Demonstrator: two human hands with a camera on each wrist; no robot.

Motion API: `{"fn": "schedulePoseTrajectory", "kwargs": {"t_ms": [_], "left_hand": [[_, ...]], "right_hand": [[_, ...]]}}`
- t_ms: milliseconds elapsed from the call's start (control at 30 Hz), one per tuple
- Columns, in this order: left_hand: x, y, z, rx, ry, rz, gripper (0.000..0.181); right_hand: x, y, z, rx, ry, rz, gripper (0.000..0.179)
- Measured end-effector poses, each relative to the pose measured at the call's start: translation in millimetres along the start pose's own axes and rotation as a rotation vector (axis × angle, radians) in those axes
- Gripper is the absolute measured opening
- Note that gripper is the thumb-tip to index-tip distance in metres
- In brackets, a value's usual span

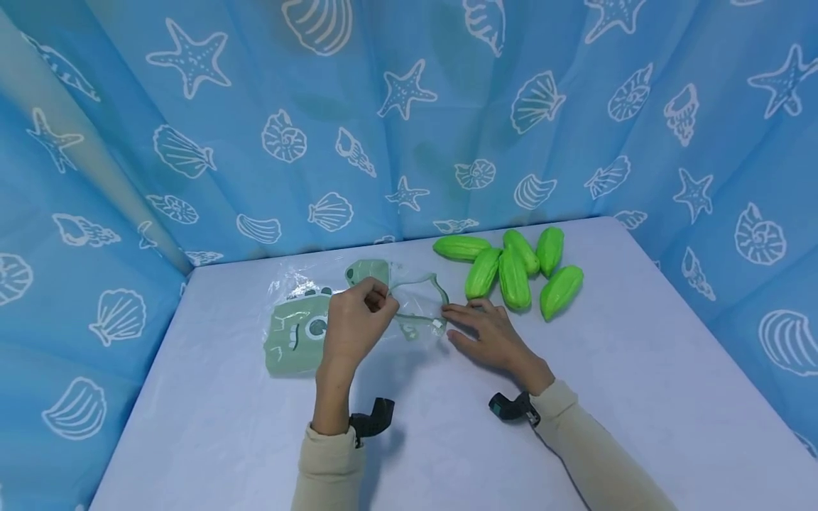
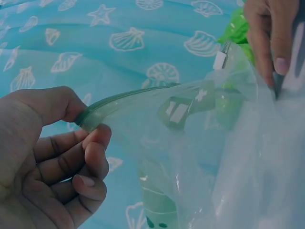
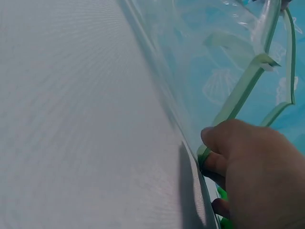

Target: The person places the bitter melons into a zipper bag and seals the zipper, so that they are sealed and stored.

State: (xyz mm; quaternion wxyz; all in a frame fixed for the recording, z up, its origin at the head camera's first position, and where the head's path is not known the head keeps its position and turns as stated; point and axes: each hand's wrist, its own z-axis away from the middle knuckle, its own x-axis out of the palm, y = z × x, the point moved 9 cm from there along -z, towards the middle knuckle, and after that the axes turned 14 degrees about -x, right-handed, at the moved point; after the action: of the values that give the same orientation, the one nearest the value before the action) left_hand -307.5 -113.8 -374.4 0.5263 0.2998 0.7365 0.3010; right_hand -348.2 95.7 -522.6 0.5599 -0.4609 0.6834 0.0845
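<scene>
A clear zip bag (image 1: pixel 295 351) with a green cartoon face lies toward the left of the table, its mouth spread into a loop edged by a green zip strip (image 1: pixel 441 284). My left hand (image 1: pixel 358 323) pinches one side of that strip between thumb and index finger, lifting it, while the other fingers curl loosely. At the mouth's right corner my right hand (image 1: pixel 488 333) pinches the strip, low over the table; its thumb and forefinger close on the green edge in the right wrist view. A white slider (image 2: pixel 219 60) sits on the strip near the right hand.
Several bright green ridged fruits, like star fruit (image 1: pixel 514 279), lie in a group behind and right of my right hand. The white-covered table (image 1: pixel 211 426) is bordered by a blue curtain (image 1: pixel 358 177) with white shell and starfish prints.
</scene>
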Motion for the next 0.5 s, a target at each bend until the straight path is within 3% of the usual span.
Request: {"fn": "schedulePoseTrajectory", "kwargs": {"t_ms": [200, 500], "left_hand": [[-1.5, -1.6, -0.2, -0.029, -0.010, 0.021, 0.004], [16.0, -13.5, -4.5, -0.070, -0.035, -0.009, 0.006]], "right_hand": [[2.3, 2.4, 0.2, 0.006, -0.004, -0.005, 0.046], [1.6, -1.4, 1.4, -0.045, 0.024, -0.036, 0.042]]}}
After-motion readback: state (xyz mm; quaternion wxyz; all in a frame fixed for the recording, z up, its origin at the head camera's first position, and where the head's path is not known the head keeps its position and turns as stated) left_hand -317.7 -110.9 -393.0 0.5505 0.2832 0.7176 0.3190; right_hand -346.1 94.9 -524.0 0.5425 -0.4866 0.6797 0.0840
